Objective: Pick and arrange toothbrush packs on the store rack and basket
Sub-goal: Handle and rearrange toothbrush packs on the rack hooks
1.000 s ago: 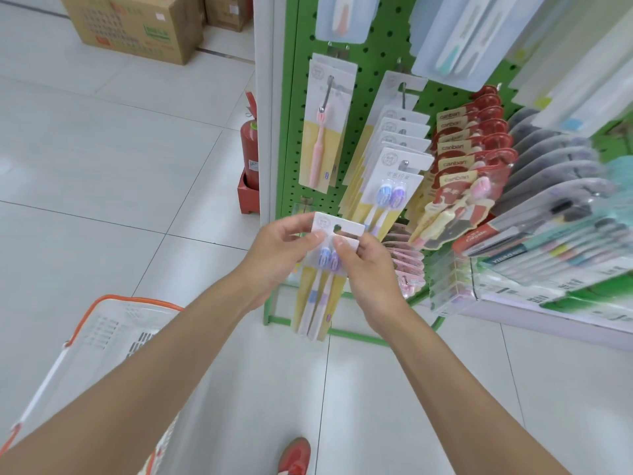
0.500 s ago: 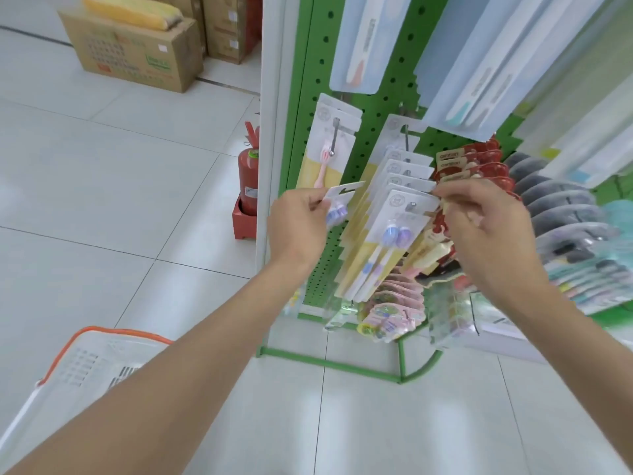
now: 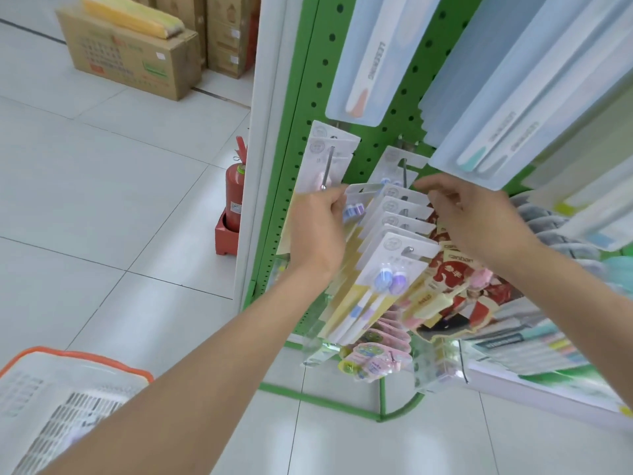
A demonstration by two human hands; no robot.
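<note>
1. We find the left hand (image 3: 318, 234) gripping a toothbrush pack (image 3: 359, 197) by its upper part, fingers curled round it. It is held up just beside the row of matching packs (image 3: 394, 248) hanging on the rack (image 3: 308, 97).
2. The right hand (image 3: 479, 221) reaches over that row, fingers loosely spread; we see nothing in them.
3. We judge the step to be hanging the pack. We advise lining its header slot up with the peg tip (image 3: 408, 249), steadying the front packs with the right hand, and sliding it on squarely.
4. Risk: knocking neighbouring packs loose. The basket (image 3: 85, 356) sits low left, well apart.
</note>
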